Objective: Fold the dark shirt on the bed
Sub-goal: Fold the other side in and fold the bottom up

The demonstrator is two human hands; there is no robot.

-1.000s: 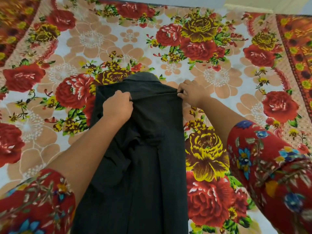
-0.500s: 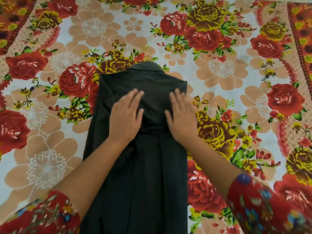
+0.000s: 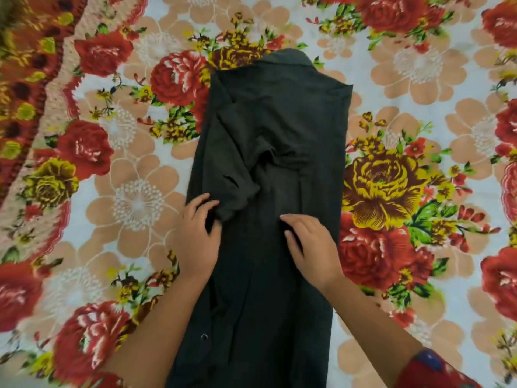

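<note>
Shirt lies dark, folded narrow (rumpled midway).

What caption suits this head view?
Left hand and right hand touch a dark shirt, sleeve folded in, lying on a floral bedsheet.

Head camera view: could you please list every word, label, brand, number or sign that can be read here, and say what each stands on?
None: no readable text appears anywhere in this view.
Dark shirt: no label, brand or number shows.
Small round snap near the shirt's edge: too small to tell whether it bears any marking.
Bedsheet: printed flowers only, no words.
</note>
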